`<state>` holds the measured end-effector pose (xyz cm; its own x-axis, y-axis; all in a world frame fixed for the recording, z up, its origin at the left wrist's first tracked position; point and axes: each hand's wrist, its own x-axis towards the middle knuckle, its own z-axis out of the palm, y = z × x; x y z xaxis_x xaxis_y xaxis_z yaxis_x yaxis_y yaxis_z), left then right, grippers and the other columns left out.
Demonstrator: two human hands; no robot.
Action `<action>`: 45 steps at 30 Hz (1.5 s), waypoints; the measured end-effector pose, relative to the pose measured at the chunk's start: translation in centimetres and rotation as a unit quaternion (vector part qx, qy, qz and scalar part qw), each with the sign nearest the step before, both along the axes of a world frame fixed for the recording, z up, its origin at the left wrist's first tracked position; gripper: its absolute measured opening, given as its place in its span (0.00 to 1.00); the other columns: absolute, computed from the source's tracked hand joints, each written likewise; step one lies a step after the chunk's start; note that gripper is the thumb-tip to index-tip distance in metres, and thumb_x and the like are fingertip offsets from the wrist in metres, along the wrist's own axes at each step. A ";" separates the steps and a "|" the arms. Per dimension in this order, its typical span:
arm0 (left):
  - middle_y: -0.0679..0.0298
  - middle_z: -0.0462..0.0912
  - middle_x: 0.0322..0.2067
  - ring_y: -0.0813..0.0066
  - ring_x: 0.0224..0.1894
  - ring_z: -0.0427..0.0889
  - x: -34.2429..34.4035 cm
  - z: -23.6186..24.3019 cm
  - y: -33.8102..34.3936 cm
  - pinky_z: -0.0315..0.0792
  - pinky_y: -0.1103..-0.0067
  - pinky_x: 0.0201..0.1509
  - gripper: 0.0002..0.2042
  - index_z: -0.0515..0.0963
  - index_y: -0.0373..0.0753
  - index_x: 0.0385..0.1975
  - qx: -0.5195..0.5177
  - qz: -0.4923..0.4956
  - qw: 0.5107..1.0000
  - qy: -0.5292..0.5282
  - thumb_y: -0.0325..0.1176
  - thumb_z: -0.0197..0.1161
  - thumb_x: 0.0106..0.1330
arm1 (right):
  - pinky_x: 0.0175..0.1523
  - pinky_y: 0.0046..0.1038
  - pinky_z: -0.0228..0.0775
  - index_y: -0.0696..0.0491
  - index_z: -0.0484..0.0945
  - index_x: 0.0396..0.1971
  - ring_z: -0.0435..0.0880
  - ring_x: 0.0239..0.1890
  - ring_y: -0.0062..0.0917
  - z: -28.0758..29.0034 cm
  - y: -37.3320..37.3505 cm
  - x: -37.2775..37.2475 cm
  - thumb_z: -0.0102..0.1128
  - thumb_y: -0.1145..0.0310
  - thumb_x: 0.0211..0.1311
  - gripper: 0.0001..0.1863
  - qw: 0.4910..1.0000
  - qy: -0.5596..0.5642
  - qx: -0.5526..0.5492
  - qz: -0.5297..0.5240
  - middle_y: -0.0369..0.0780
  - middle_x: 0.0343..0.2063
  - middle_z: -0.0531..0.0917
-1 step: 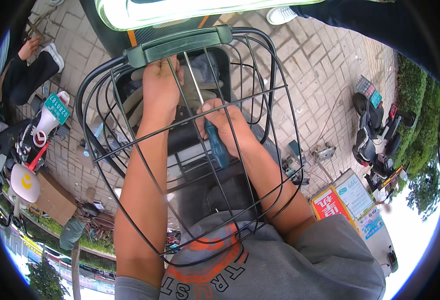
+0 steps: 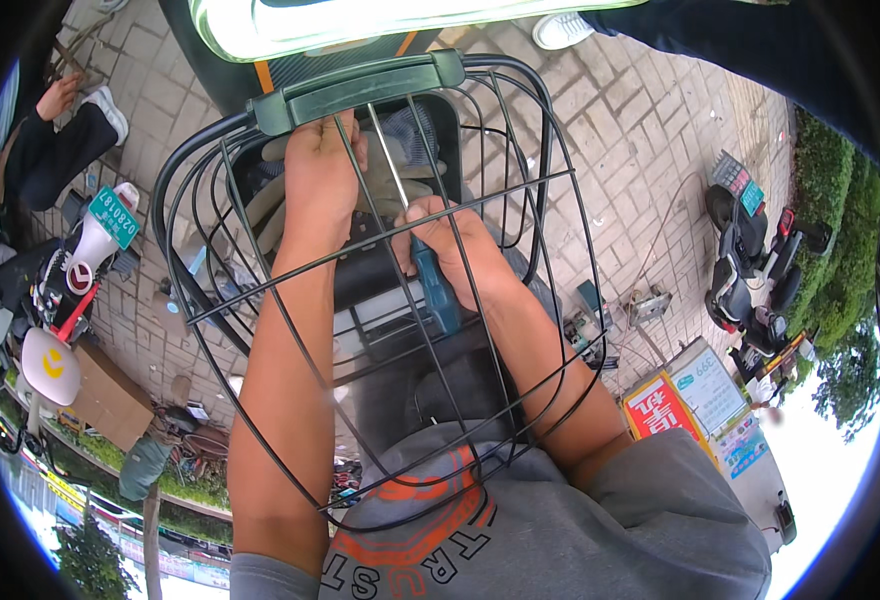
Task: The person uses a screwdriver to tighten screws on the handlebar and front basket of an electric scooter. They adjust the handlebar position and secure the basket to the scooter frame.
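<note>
A black wire basket (image 2: 380, 236) fills the middle of the view, with a dark green plastic handle piece (image 2: 365, 92) along its far rim. My right hand (image 2: 447, 245) is closed around a screwdriver (image 2: 438, 295) with a blue handle, and its bare metal shaft points away toward the green handle piece. My left hand (image 2: 322, 165) is up against the underside of that piece, just left of the shaft. Its fingers are curled, and their tips and whatever they hold are hidden. Both forearms show through the basket's wires.
Beneath the basket stands a dark open bin (image 2: 450, 130) holding striped cloth or gloves. Parked scooters (image 2: 750, 270) are at right and left. Metal parts (image 2: 650, 303) and a cardboard box (image 2: 110, 395) lie on the brick paving (image 2: 640, 150). A person's shoe (image 2: 563, 31) is at far right.
</note>
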<state>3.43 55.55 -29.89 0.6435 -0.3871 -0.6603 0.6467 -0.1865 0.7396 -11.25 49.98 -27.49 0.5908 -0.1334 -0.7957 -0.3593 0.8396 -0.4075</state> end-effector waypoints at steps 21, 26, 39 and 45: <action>0.62 0.80 0.27 0.77 0.31 0.73 -1.0 0.2 -1.5 0.66 0.79 0.37 0.14 0.82 0.29 0.30 0.143 -0.065 0.987 0.024 0.37 0.60 0.65 | 0.34 0.25 0.72 0.64 0.70 0.43 0.82 0.27 0.27 2.7 3.7 -1.9 0.56 0.61 0.66 0.20 0.926 0.119 -0.337 0.123 0.46 0.27 0.81; 0.69 0.70 0.19 0.83 0.23 0.65 -0.8 0.9 -0.5 0.59 0.83 0.27 0.16 0.80 0.26 0.37 -0.023 0.037 0.987 0.156 0.38 0.61 0.65 | 0.21 0.19 0.65 0.59 0.70 0.44 0.73 0.16 0.20 2.4 0.6 -3.0 0.52 0.53 0.68 0.22 0.989 -0.043 0.131 -0.053 0.41 0.21 0.76; 0.74 0.66 0.20 0.84 0.23 0.62 -1.4 0.9 -1.0 0.57 0.85 0.27 0.09 0.77 0.34 0.30 0.006 0.077 0.985 0.154 0.35 0.62 0.65 | 0.26 0.19 0.70 0.60 0.73 0.35 0.77 0.20 0.18 1.7 1.8 -2.6 0.58 0.63 0.66 0.13 1.000 0.016 0.008 -0.002 0.37 0.22 0.78; 0.73 0.65 0.22 0.80 0.23 0.65 -0.7 -0.1 -0.4 0.60 0.81 0.27 0.06 0.75 0.36 0.35 -0.142 0.199 0.920 0.306 0.32 0.57 0.64 | 0.26 0.20 0.70 0.62 0.73 0.41 0.77 0.21 0.19 1.6 0.5 -3.1 0.54 0.58 0.68 0.19 0.994 0.008 0.111 -0.011 0.38 0.23 0.78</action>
